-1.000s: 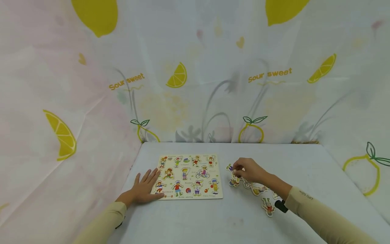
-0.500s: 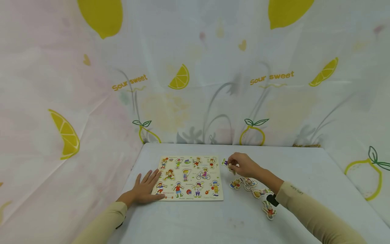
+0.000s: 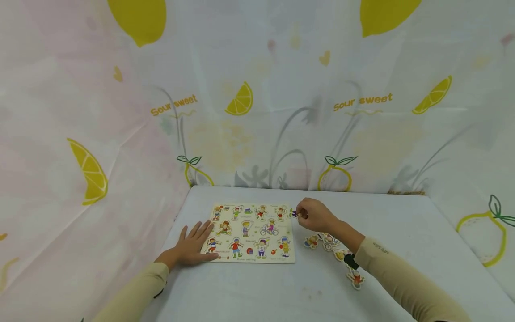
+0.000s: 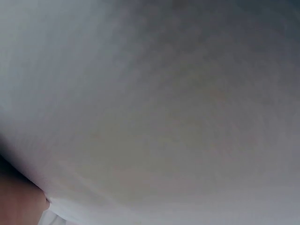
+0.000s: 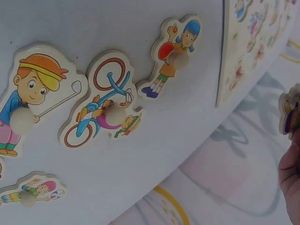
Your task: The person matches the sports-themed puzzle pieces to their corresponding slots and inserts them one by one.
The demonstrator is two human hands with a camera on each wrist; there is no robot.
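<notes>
My left hand lies with spread fingers on the left edge of a cream wooden puzzle board printed with sporting children. Just past the board's upper right edge, my right hand pinches a knobbed puzzle piece; its purple and green end juts out left of the fingers, and the rest is hidden by them. In the right wrist view this piece shows at the right edge, above the fingertips. The left wrist view is mostly blurred pale cloth, with a bit of skin in the lower left corner.
Several loose knobbed pieces lie right of the board: a table tennis player, a cyclist, a golfer and a ball player. Another piece lies nearer the front. A lemon-print cloth hangs behind the table.
My right hand has moved left and slightly away from me, bringing the pinched piece from the loose pieces to the board's right edge. The left hand stays on the board.
</notes>
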